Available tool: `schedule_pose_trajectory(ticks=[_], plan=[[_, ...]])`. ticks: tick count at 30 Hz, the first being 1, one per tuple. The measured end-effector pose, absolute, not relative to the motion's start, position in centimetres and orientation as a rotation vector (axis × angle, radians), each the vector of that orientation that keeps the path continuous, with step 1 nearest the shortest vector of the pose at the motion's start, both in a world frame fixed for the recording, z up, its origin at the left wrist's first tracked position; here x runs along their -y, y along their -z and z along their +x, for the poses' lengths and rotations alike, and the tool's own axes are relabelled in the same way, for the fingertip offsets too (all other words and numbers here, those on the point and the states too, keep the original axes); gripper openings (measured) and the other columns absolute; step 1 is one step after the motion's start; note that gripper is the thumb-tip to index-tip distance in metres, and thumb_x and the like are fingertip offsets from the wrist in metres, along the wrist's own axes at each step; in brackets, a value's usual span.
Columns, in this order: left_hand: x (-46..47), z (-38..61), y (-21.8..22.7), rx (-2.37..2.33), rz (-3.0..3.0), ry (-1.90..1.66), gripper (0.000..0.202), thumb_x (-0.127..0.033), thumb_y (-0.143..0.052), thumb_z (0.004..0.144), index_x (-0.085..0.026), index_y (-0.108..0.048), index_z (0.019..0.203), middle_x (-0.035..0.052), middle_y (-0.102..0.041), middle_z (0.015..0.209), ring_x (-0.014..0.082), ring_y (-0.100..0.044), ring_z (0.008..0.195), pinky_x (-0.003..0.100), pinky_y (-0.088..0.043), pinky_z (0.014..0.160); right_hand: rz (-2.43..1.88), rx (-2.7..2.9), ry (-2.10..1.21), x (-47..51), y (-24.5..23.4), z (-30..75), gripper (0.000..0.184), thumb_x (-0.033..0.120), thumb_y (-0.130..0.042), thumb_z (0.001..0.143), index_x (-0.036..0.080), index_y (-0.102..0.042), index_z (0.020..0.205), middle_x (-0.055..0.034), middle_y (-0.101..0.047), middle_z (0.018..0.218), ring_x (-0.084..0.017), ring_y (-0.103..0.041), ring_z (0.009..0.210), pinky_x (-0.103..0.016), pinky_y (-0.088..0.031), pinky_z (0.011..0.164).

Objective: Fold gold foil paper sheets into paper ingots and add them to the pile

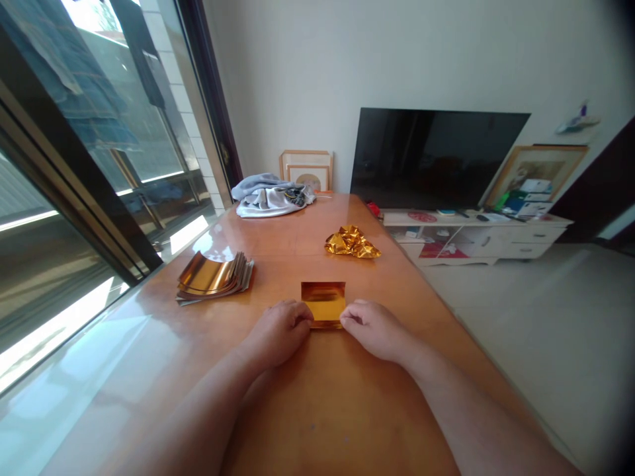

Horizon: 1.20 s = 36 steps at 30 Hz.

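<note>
A small sheet of shiny gold foil paper (323,303) lies on the wooden table in front of me, its near edge turned up in a narrow fold. My left hand (288,327) pinches the near left corner, fingers curled together. At the near right corner, my right hand (372,328) is closed on the same sheet in a matching pinch. To the left rests a curved stack of gold foil sheets (213,276), some with dull grey edges. Beyond the sheet, slightly right, sits a loose heap of crumpled or folded gold foil (351,242).
The glossy table (288,244) stretches away toward the wall. Bundled grey cloth (270,198) lies at its far end, near framed pictures (307,168). A glass sliding door (99,132) runs along the left. Right of the table, a television (436,158) stands on a white cabinet (496,239).
</note>
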<state>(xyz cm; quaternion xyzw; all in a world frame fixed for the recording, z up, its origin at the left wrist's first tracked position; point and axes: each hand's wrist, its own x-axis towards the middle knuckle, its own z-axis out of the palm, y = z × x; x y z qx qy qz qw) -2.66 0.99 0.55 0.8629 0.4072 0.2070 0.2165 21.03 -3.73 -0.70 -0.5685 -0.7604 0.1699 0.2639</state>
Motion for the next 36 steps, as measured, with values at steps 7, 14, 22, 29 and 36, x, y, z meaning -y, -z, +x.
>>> schedule_pose_trajectory(ticks=[7, 14, 22, 29, 36], plan=[[-1.4, -2.7, 0.4, -1.235, 2.296, -0.570, 0.015, -0.025, -0.052, 0.087, -0.022, -0.065, 0.080, 0.0016, -0.069, 0.083, 0.0176, -0.061, 0.076, 0.025, -0.041, 0.065, -1.676, 1.937, -0.442, 3.4, 1.1, 20.6, 0.023, 0.026, -0.054, 0.088, 0.021, -0.061, 0.067, -0.0009, -0.066, 0.073, -0.015, -0.057, 0.068, -0.025, -0.036, 0.059], [-1.7, -2.6, 0.9, -1.284, 2.296, -0.567, 0.010, -0.025, -0.056, 0.085, -0.022, -0.065, 0.081, 0.0016, -0.068, 0.083, 0.0177, -0.061, 0.076, 0.025, -0.040, 0.065, -1.759, 1.884, -0.435, 3.2, 1.3, 20.5, 0.016, 0.029, -0.059, 0.084, 0.022, -0.061, 0.070, -0.0004, -0.067, 0.075, -0.015, -0.055, 0.068, -0.025, -0.030, 0.057], [-2.2, -2.6, 1.1, -1.295, 2.298, -0.531, 0.013, -0.029, -0.057, 0.085, -0.020, -0.066, 0.081, 0.0027, -0.069, 0.086, 0.0177, -0.061, 0.078, 0.026, -0.039, 0.066, -1.807, 1.902, -0.430, 3.2, 1.4, 20.5, 0.013, 0.028, -0.060, 0.082, 0.021, -0.061, 0.071, 0.0001, -0.065, 0.075, -0.013, -0.053, 0.068, -0.024, -0.026, 0.056], [-2.4, -2.6, 1.1, -1.308, 2.270, -0.489, 0.012, -0.029, -0.059, 0.081, -0.020, -0.067, 0.082, 0.0020, -0.070, 0.086, 0.0175, -0.061, 0.077, 0.026, -0.039, 0.064, -1.827, 1.920, -0.433, 3.1, 1.4, 20.5, 0.012, 0.028, -0.060, 0.080, 0.021, -0.061, 0.070, 0.0008, -0.065, 0.075, -0.013, -0.052, 0.066, -0.024, -0.025, 0.055], [-2.5, -2.8, 0.8, -1.291, 2.231, -0.442, 0.014, -0.031, -0.058, 0.081, -0.020, -0.067, 0.081, 0.0004, -0.069, 0.079, 0.0170, -0.060, 0.073, 0.025, -0.038, 0.061, -1.850, 1.897, -0.471, 3.2, 1.1, 20.5, 0.012, 0.030, -0.062, 0.079, 0.021, -0.062, 0.070, 0.0007, -0.067, 0.076, -0.012, -0.053, 0.067, -0.024, -0.025, 0.055]])
